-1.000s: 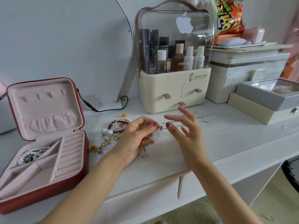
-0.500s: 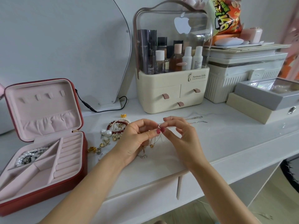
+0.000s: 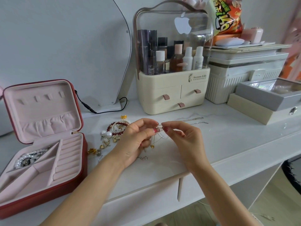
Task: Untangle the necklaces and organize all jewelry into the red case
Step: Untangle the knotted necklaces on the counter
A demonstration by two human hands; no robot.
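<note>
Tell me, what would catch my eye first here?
Probably the two hands, left hand and right hand, pinching a thin tangled chain above the white table. To the left lies the open red case, with loose jewelry scattered between it and the hands.

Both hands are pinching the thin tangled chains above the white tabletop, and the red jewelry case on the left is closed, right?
Not quite. The head view shows the red jewelry case open, lid up, with a pearl piece in one compartment. The rest holds: the left hand and right hand both pinch the thin tangled chains above the white tabletop.
</note>
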